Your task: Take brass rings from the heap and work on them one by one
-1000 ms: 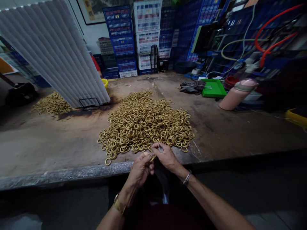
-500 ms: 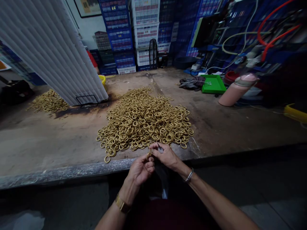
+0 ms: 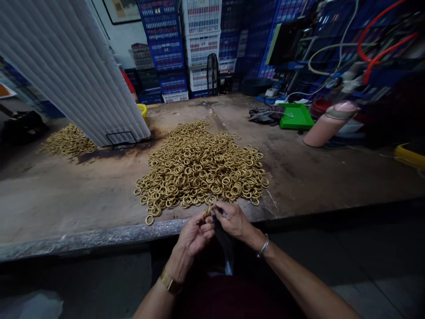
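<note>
Close to the table's front edge, my left hand (image 3: 195, 232) pinches a brass-coloured ring (image 3: 205, 215) between thumb and fingers. Just to its right, my right hand (image 3: 235, 221) is closed around a small dark tool (image 3: 220, 211), mostly hidden by the fingers, so its kind is unclear. The right fingertips are beside the ring; whether they touch it I cannot tell. Beyond both hands spreads a large pile of matching rings (image 3: 202, 164), with one loose ring (image 3: 149, 219) at its near left.
A ribbed white panel (image 3: 79, 75) leans at the left near a smaller ring pile (image 3: 68, 141). To the right are a green tray (image 3: 296, 116), a dark cloth (image 3: 264, 115) and a pink bottle (image 3: 327, 126). Stacked crates (image 3: 202, 48) stand behind the worn table (image 3: 83, 190).
My right hand has turned and its fingers have curled in more around the dark tool. The ring in my left hand shows more openly now. The left hand has barely moved.
</note>
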A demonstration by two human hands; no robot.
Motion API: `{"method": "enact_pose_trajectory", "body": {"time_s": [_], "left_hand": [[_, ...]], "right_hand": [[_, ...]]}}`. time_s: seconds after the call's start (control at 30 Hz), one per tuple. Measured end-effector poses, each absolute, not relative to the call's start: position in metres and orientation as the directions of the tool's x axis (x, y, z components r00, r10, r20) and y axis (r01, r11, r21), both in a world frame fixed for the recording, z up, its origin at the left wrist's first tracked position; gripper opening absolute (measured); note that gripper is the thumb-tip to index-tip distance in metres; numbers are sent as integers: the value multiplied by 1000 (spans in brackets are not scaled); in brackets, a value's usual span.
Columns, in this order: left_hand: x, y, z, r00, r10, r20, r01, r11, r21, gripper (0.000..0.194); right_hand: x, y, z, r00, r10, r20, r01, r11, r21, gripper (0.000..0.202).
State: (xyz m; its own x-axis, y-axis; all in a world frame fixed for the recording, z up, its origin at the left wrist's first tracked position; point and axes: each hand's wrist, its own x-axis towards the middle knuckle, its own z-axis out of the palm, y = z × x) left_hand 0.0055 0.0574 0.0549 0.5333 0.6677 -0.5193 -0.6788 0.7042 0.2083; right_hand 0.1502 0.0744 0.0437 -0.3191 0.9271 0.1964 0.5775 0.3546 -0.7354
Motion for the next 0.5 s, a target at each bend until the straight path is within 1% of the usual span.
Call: {"method": "enact_pose_trajectory", "body": {"time_s": [0.1,0.2,0.33,0.5], "left_hand": [[6,58,53,499,673,-546,-687,691,224,15],[7,58,53,477,677,-561,-704,676,217,19],[6,56,55,486,676,-554,-705,678,209,17],[6,47,56,539,690,-483,-668,699,253,8]], "right_hand": [[152,69,44,-457,870,184,643,466,-608,18],[149,67,45,-485,860,162,693,490,-529,22],[146,69,45,-384,918,97,808,384,-447,20],[151,77,42,-207,975,87,876,224,-428,22]]}}
